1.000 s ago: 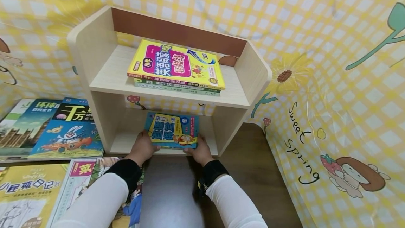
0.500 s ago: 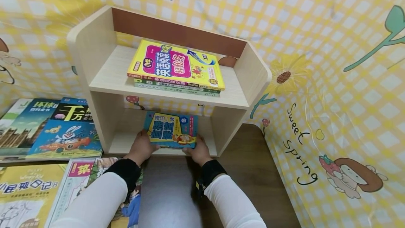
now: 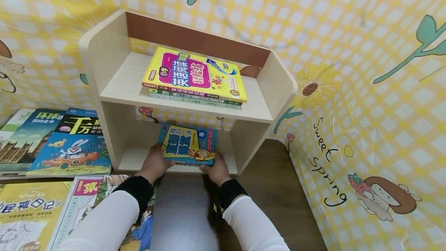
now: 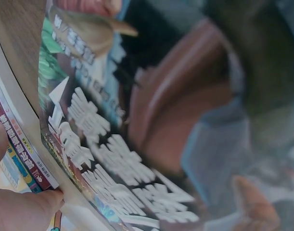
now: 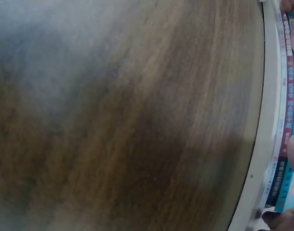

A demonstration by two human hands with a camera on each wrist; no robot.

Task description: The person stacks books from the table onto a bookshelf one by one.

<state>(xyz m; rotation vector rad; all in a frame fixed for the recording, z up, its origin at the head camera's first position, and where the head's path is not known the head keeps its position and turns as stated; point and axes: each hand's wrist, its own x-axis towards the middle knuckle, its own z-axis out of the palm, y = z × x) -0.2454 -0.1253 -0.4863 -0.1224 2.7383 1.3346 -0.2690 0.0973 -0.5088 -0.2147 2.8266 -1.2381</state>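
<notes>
A small stack of books lies flat on the lower shelf, topped by a blue-and-yellow book point(image 3: 189, 144). My left hand point(image 3: 155, 163) holds the stack at its left front corner, thumb along the front. At the opposite corner, my right hand point(image 3: 217, 168) grips the right side, its thumb also at the front edge. The spines of the stack point(image 4: 22, 144) show near the left thumb in the left wrist view. In the right wrist view, the book spines point(image 5: 287, 96) line up close to the shelf's front edge, with fingers at both ends.
The pale wooden bookshelf point(image 3: 116, 131) carries another stack on its upper shelf, with a yellow book point(image 3: 195, 73) on top. Several books, including a blue rabbit-cover book point(image 3: 71, 152) and a yellow diary book point(image 3: 31, 212), lie at the left. Patterned cloth stands behind and right.
The head view has shifted slightly. Both hands keep their places at the sides of the stack on the lower shelf.
</notes>
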